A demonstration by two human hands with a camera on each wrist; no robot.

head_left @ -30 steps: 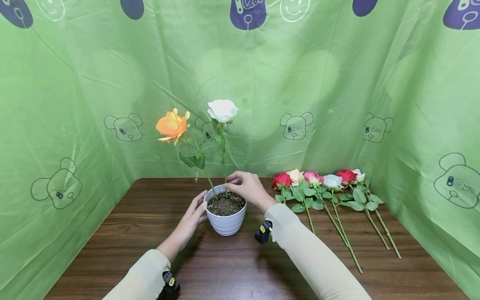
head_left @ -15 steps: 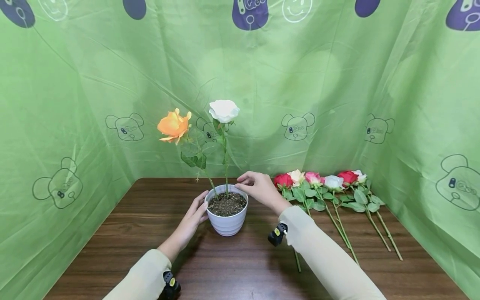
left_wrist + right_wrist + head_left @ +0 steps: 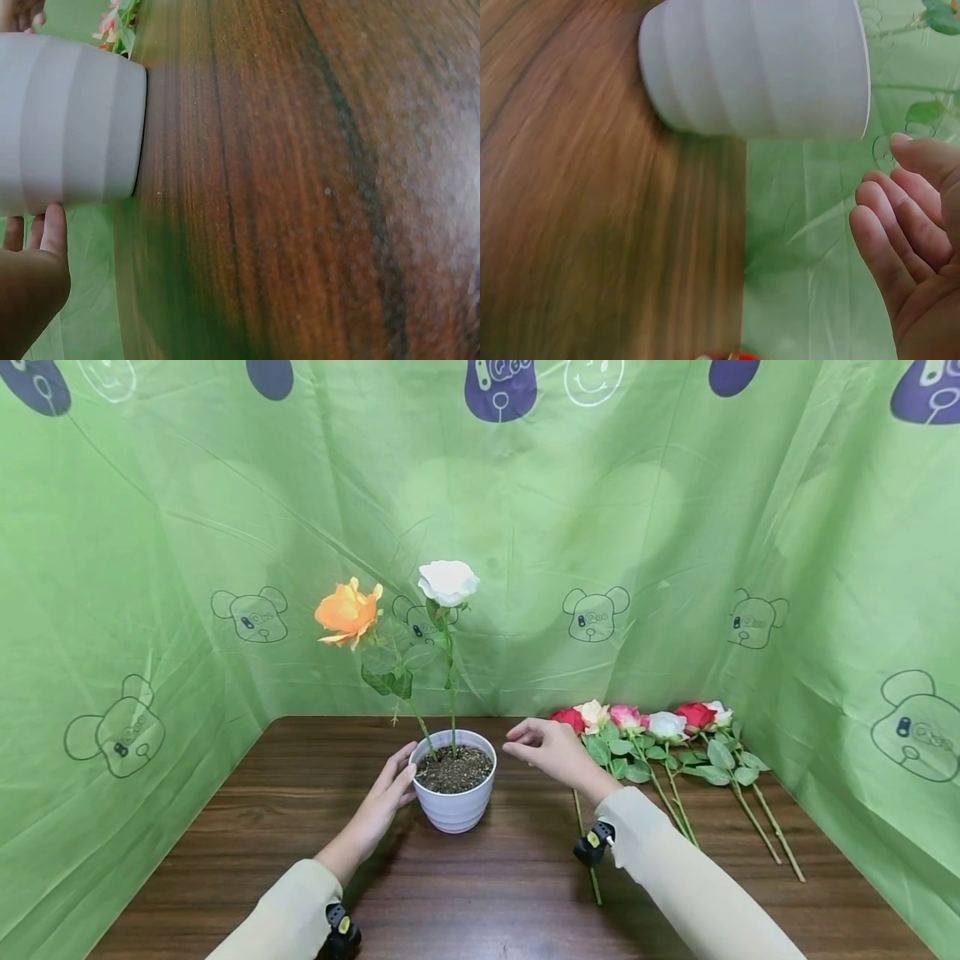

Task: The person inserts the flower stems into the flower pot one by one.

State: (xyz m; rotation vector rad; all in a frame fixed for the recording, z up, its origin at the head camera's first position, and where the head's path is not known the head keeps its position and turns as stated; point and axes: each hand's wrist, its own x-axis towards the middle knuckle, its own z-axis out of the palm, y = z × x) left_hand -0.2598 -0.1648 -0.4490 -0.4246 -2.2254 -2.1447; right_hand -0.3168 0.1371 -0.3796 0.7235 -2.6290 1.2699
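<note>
Lettering: small marks are printed inside the bear heads on the green cloth, too faint to be read with certainty; larger letters on a purple print at the top are cut off by the edge.
White pot: set upright on the brown table, left of the lying roses and between the two hands; filled with dark soil.
Left hand: extended fingers are rested against the left side of the pot, with the thumb laid at its rim.
Right hand: nothing is grasped; the fingers are loosely bent, with the thumb held apart, to the right of the pot and clear of it, near the lying roses.
Planted roses: two are counted, an orange rose leaned to the left and a white rose nearly upright, both stems stood in the soil.
Lying roses: six blooms are counted on the far right of the table, two red, two white, one cream, one pink; the leftmost red bloom is partly covered by the right hand.
Wrist devices: two are counted, black with a yellow mark, one worn at each pale sleeve.
</note>
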